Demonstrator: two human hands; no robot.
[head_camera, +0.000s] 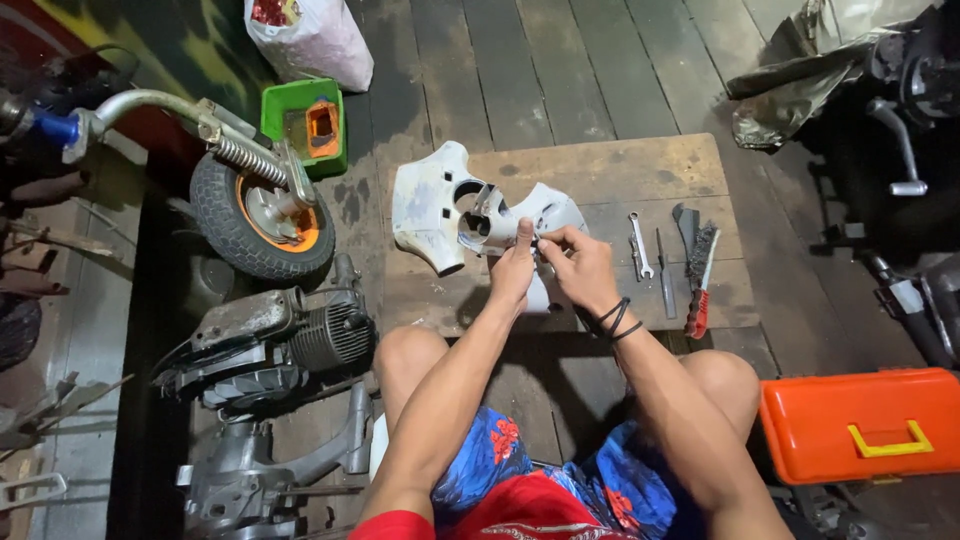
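A white plastic scooter headlight cover (430, 205) lies on a low wooden board (620, 165) in front of my knees. My left hand (514, 270) rests on the cover's right part, thumb pointing up against it. Beside it, my right hand (578, 265) pinches a small part at the same spot; the part is too small to make out. Black bands circle my right wrist. Both hands touch the cover near its round opening.
Wrenches (640, 245), a screwdriver (665, 275) and a red-handled wire brush (700, 280) lie on the board's right side. An orange toolbox (860, 420) sits at right. A small wheel with fork (262, 215), an engine (275, 345) and a green bin (303, 120) are at left.
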